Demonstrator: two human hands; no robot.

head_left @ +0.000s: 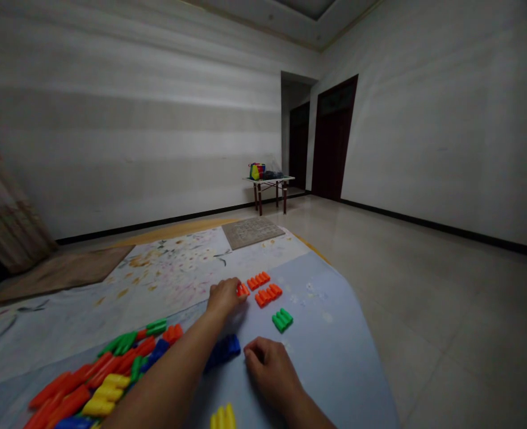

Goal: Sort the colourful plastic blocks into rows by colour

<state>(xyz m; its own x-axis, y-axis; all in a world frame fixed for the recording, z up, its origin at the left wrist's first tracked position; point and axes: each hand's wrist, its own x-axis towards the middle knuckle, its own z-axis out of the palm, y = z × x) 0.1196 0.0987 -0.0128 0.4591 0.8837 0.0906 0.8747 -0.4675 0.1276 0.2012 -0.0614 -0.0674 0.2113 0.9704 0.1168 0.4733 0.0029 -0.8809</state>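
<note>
A person's left hand (225,296), the nearer one, is touching an orange piece (244,289) showing just right of its fingers; the right hand (271,364) is curling inward. I cannot tell whether either is pinching.

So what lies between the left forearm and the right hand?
The head view shows dark blue blocks there on the pale blue cloth, just short of the right hand; yellow blocks lie nearer the picture's bottom edge.
</note>
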